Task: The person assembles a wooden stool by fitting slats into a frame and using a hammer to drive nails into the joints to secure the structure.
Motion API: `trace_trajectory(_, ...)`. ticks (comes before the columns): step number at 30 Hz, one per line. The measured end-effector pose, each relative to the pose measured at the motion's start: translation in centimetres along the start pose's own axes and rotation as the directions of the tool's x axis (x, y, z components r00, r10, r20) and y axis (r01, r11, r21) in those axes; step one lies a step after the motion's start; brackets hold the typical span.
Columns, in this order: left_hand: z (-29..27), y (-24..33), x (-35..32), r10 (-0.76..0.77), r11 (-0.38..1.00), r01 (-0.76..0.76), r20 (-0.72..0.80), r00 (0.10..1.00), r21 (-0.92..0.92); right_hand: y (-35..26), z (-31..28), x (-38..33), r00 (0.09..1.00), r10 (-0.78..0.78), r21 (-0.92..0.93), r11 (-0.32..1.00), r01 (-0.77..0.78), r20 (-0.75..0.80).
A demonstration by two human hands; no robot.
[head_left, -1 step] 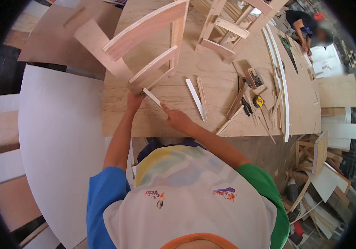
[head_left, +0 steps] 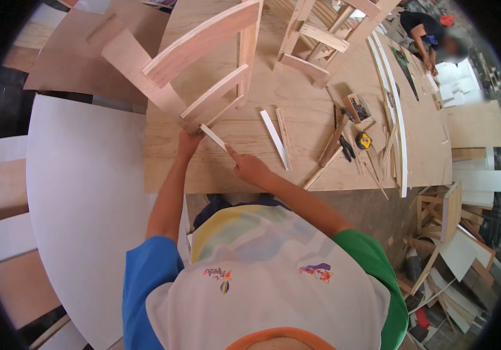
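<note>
A pale wooden frame [head_left: 195, 58] with curved crosspieces, like a chair back, lies tilted on the plywood worktable. At its lower corner my left hand [head_left: 190, 143] is closed around the wood; some of its fingers are hidden. From that corner a short, white-faced wooden strip [head_left: 213, 137] slants toward my right hand [head_left: 251, 168]. My right hand is closed at the strip's near end, index finger extended along it; the thumb is out of sight. Two more narrow strips, one white [head_left: 275, 139] and one bare wood [head_left: 284, 139], lie right of my hands.
Farther back stands another wooden frame [head_left: 306, 64]. To the right lie black-handled pliers [head_left: 347, 149], a yellow tape measure [head_left: 364, 140], a small box of hardware [head_left: 357, 108], a handsaw [head_left: 405, 73] and long white strips [head_left: 392, 105]. A large white panel [head_left: 87, 221] sits left. Another person [head_left: 425, 35] works far right.
</note>
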State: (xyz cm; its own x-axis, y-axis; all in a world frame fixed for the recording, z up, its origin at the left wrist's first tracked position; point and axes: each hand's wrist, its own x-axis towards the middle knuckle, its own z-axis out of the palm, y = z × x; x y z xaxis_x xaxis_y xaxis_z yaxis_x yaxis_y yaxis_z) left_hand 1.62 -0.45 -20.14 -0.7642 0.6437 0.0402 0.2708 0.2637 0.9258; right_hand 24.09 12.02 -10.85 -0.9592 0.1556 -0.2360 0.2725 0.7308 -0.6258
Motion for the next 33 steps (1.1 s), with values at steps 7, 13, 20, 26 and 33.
trace_trajectory(7, -0.7, 1.8, -2.3, -0.1, 0.994, 0.085, -0.266, 0.959, -0.069, -0.8, -0.1, -0.2, 0.997, 0.034, 0.019, 0.999, -0.033, -0.067)
trace_trajectory(13, 0.2, 3.1, -3.7, -0.087, 0.996, 0.071, -0.332, 0.939, -0.06, -0.2, 0.5, 0.3, 0.996, 0.034, 0.037, 0.999, -0.031, -0.083)
trace_trajectory(20, 1.2, 7.1, -2.9, -0.32, 0.873, 0.21, -0.193, 0.927, -0.441, 0.5, 1.1, 0.3, 0.994, 0.017, 0.064, 0.998, -0.009, -0.112)
trace_trajectory(26, 1.4, 4.2, -1.8, -0.309, 0.851, 0.196, -0.163, 0.937, -0.487, 0.5, 1.2, 0.2, 0.996, 0.057, 0.071, 0.996, -0.052, -0.065)
trace_trajectory(33, -1.8, 6.2, -0.6, 0.268, 0.935, -0.218, -0.151, 0.952, 0.281, -0.4, 0.3, -0.5, 0.996, 0.091, 0.091, 0.992, -0.088, -0.021)
